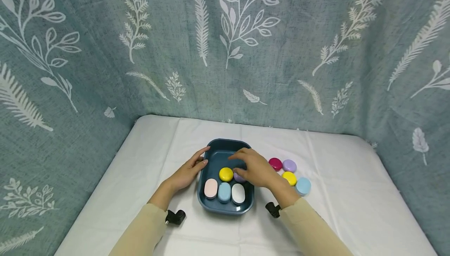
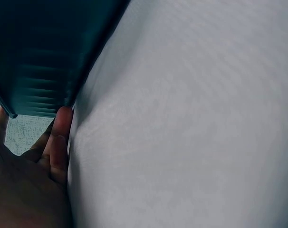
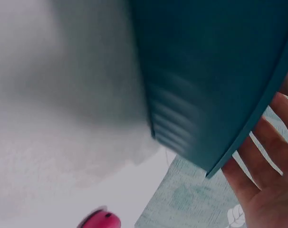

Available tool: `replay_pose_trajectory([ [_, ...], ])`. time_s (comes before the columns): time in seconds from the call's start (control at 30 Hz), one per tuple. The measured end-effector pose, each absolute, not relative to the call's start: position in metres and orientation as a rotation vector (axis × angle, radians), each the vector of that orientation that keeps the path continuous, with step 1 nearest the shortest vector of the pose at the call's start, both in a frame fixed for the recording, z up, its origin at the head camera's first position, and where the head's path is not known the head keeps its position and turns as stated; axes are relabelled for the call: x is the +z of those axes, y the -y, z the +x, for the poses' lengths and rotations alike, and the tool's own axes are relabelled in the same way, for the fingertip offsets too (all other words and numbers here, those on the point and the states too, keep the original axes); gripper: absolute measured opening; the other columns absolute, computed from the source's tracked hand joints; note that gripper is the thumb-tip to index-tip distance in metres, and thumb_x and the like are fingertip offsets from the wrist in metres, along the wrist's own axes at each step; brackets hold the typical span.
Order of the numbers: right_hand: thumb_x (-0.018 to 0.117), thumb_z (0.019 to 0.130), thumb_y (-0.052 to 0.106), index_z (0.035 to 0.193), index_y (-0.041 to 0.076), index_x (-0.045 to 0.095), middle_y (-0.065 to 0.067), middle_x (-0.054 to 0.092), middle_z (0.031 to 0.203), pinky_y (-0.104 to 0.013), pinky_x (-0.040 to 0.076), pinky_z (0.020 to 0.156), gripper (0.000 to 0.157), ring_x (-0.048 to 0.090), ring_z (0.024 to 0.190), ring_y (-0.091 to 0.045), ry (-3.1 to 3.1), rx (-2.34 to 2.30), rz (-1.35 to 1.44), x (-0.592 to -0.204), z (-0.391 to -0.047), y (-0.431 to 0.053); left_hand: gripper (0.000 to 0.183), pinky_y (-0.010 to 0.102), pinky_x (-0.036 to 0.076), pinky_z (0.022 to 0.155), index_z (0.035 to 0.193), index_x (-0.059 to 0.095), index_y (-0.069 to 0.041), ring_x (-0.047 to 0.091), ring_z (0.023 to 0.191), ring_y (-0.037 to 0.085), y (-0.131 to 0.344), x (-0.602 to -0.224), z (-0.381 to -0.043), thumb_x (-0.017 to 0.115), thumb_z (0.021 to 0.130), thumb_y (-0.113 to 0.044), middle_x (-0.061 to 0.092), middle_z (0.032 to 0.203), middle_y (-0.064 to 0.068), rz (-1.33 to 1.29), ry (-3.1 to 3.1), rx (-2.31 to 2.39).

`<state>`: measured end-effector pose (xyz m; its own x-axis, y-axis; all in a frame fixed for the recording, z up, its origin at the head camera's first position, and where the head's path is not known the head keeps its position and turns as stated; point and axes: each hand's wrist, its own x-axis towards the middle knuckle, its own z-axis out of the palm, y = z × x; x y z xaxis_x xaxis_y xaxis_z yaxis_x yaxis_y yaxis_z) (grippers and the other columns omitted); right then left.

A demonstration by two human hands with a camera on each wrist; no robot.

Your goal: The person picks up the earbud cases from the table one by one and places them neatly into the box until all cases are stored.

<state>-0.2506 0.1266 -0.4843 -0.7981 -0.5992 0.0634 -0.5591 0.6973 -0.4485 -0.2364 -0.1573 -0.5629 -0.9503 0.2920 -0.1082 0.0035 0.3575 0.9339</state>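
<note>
A dark blue rectangular tray point(image 1: 225, 211) stands on the white cloth. My left hand point(image 1: 185, 174) lies along its left side, with straight fingers touching the outer wall and the rim. My right hand point(image 1: 258, 167) is over the tray's right side, its fingers spread above the inside and its thumb close to a round purple piece point(image 1: 240, 178), partly hidden. Beside that piece is a glossy round yellow piece point(image 1: 226, 174). Along the near end are three oval pieces: pink point(image 1: 211, 188), light blue point(image 1: 224, 192) and white point(image 1: 238, 194). In the right wrist view, the right fingers point(image 3: 260, 161) extend past the rim.
To the tray's right lie a round crimson piece point(image 1: 275, 164), a second purple one point(image 1: 290, 165), another yellow one point(image 1: 289, 178) and a round light blue one point(image 1: 303, 186). A green leaf-patterned curtain point(image 1: 218, 84) hangs behind and at both sides of the white-covered table point(image 1: 154, 138).
</note>
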Motion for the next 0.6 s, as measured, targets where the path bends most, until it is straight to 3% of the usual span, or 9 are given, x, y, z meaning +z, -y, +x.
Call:
replay_pose_trajectory([
  [0.17,0.076,0.096,0.020,0.131,0.015,0.070,-0.005,0.063,0.135,-0.049,0.050,0.108,0.037,0.056,0.127,-0.028,-2.904,-0.807,-0.992,-0.481,-0.252,-0.142,0.052,0.062,0.029,0.122,0.156,0.030,-0.058,0.049,0.142,0.033,0.157,-0.560,-0.238,0.047,0.107,-0.057,0.050,0.152,0.011,0.279,-2.368,1.615],
  [0.37,0.074,0.097,0.018,0.139,0.013,0.063,-0.008,0.062,0.137,-0.053,0.049,0.106,0.045,0.057,0.128,-0.031,-3.007,-0.837,-0.951,-0.482,-0.260,-0.168,0.052,0.060,0.029,0.123,0.155,0.029,-0.058,0.049,0.141,0.032,0.158,-0.557,-0.240,0.047,0.107,-0.056,0.048,0.154,0.010,0.285,-2.367,1.617],
  [0.47,0.074,0.096,0.016,0.142,0.010,0.060,-0.011,0.062,0.137,-0.051,0.052,0.099,0.049,0.061,0.116,-0.033,-3.034,-0.817,-0.863,-0.487,-0.265,-0.182,0.052,0.060,0.029,0.123,0.156,0.029,-0.057,0.048,0.142,0.032,0.159,-0.558,-0.238,0.047,0.107,-0.057,0.048,0.154,0.010,0.275,-2.361,1.615],
  [0.6,0.075,0.093,0.016,0.143,0.008,0.060,-0.015,0.062,0.138,-0.051,0.051,0.098,0.052,0.061,0.113,-0.035,-3.050,-0.767,-0.735,-0.492,-0.269,-0.197,0.053,0.061,0.028,0.123,0.157,0.029,-0.055,0.047,0.143,0.033,0.160,-0.559,-0.237,0.047,0.107,-0.056,0.047,0.155,0.011,0.268,-2.356,1.615],
])
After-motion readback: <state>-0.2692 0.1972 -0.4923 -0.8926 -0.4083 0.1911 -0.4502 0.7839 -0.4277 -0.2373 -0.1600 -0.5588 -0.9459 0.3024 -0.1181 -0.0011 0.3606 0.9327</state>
